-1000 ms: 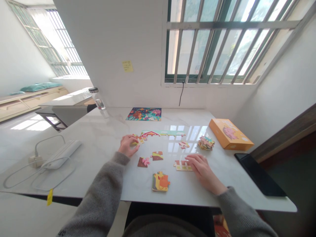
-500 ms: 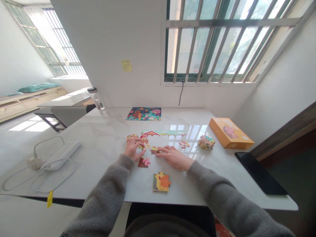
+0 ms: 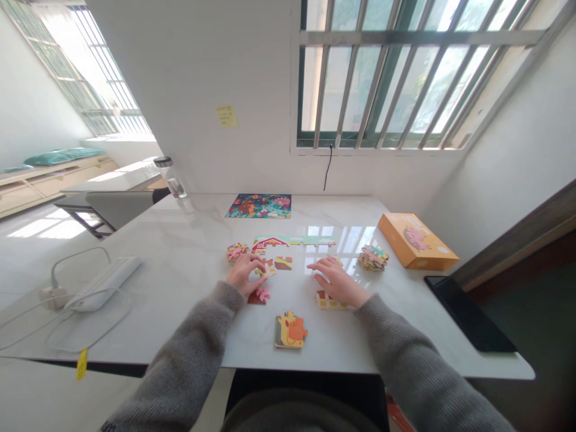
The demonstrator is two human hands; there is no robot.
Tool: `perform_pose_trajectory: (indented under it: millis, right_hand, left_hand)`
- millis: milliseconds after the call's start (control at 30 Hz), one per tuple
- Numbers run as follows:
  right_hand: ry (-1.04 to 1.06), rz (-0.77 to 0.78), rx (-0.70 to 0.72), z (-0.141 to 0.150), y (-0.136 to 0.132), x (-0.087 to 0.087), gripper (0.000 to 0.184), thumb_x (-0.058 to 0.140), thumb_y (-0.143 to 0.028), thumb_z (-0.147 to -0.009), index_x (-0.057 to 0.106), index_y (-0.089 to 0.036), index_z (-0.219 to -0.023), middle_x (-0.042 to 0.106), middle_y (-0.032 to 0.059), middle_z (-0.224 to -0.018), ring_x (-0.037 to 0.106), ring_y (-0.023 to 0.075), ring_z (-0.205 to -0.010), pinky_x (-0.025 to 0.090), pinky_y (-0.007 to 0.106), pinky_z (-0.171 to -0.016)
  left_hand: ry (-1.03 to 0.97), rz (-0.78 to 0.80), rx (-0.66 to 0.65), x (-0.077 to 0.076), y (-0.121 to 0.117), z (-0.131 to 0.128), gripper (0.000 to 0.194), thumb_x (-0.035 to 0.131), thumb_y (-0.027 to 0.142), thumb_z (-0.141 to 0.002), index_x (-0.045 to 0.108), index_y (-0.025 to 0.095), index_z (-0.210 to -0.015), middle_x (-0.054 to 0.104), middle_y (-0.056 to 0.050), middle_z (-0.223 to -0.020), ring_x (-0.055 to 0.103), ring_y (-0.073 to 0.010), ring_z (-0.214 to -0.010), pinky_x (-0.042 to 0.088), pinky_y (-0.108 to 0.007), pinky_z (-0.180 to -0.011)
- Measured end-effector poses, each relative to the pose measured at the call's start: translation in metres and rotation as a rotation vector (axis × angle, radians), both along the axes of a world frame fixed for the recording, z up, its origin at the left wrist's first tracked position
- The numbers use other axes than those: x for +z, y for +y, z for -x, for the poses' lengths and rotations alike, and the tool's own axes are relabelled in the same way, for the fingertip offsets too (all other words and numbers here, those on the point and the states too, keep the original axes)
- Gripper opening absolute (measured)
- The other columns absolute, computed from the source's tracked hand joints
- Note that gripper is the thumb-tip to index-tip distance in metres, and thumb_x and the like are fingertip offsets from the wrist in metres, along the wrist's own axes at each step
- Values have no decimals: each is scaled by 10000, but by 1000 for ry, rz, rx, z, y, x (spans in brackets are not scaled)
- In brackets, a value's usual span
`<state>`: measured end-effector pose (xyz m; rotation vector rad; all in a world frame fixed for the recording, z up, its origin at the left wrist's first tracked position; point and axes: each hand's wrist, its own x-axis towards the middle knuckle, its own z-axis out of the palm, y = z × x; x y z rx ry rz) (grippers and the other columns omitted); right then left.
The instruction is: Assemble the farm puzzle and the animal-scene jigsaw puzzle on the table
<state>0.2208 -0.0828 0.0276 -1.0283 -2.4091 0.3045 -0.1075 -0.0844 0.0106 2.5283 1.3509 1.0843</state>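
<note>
My left hand (image 3: 245, 274) curls over a small group of jigsaw pieces (image 3: 267, 268) at the middle of the white marble table (image 3: 180, 240). I cannot tell whether it grips them. My right hand (image 3: 336, 281) hovers with fingers apart just above a striped jigsaw section (image 3: 330, 302). Further back lies a long joined strip with a red barn (image 3: 288, 241). A brown-and-yellow piece (image 3: 283, 263) sits between my hands. Below my left hand is a maroon-and-pink piece (image 3: 257, 297). Near the front is a yellow-and-orange stack (image 3: 290, 331), and a loose pile of pieces (image 3: 372, 258) lies to the right.
An orange puzzle box (image 3: 416, 241) lies at the right, beside a black tablet (image 3: 470, 315). A printed puzzle picture (image 3: 258, 206) sits at the far edge. A clear bottle (image 3: 170, 178) stands back left, and a white device with a cable (image 3: 102, 283) lies left.
My right hand has moved right and toward me, off the brown-and-yellow piece, which now lies further back. My left hand stays at the group of pieces. The view has shifted slightly.
</note>
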Motion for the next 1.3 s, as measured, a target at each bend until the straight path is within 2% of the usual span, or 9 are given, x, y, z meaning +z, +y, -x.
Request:
perform_pose_trajectory:
  millis: [233,367,467,700,800,900,1033,1133,1300]
  right_hand:
    - [-42,67,33,13,-58,10,266,529,-313,-984,648,-233,-1208,676,82,-1072,559,242,-1055,386,452,-1018]
    - [-118,108,199,39,-87,19,631,700,-525,-848,526,-254,-1390,623,93,-1207,522,269,-1102,388,435,-997]
    - [-165,118,243,48,-96,20,785,770,-563,-756,489,-260,-1424,585,106,-1220,508,284,-1080,396,437,-978]
    - [-154,157,237,52,-112,15,675,770,-412,-783,508,-262,-1386,558,94,-1234,491,270,-1082,377,426,-1015]
    - [-133,177,215,53,-118,14,704,765,-477,-786,497,-256,-1398,558,99,-1246,486,277,-1095,376,436,-1026]
    - [-95,178,204,47,-117,14,756,716,-553,-816,439,-258,-1454,552,105,-1280,476,293,-1142,349,481,-1064]
    - [-22,95,36,18,-99,12,469,555,-353,-964,474,-262,-1416,566,104,-1278,482,274,-1166,373,474,-1043]
    - [-5,35,-97,-10,-77,7,354,545,-270,-963,549,-250,-1316,598,105,-1209,507,272,-1142,402,474,-1011]
    - [-78,39,-149,-40,-55,-5,522,735,-341,-839,552,-258,-1321,593,100,-1192,517,286,-1131,424,474,-996]
  left_hand:
    - [-18,-9,-78,0,-5,-28,67,704,245,-811,651,241,-851,633,-60,-1038,583,-244,-1032,467,-416,-951]
    - [-48,-3,-65,1,-5,-27,63,687,258,-832,637,232,-859,621,-64,-1041,576,-244,-1040,460,-422,-970]
    - [-56,-12,-48,0,-4,-24,69,696,247,-818,637,227,-846,622,-64,-1030,580,-246,-1022,461,-429,-965]
    - [-55,-11,-54,0,-5,-28,55,687,241,-819,640,229,-846,626,-64,-1029,584,-243,-1015,457,-425,-959]
    - [-68,7,-101,1,-8,-32,63,690,245,-820,644,222,-856,630,-69,-1035,586,-242,-1021,457,-417,-957]
    - [-19,100,-148,3,-15,-40,93,694,286,-831,645,219,-874,640,-66,-1063,580,-246,-1059,436,-411,-976]
    - [75,190,-164,8,-22,-56,121,709,312,-828,657,231,-902,636,-52,-1096,559,-262,-1119,383,-430,-996]
    - [93,226,-185,11,-23,-71,140,730,303,-813,661,233,-913,626,-49,-1085,551,-263,-1104,363,-439,-1002]
    - [141,271,-261,11,-22,-91,163,734,325,-824,671,237,-945,603,-49,-1067,523,-256,-1047,363,-430,-971]
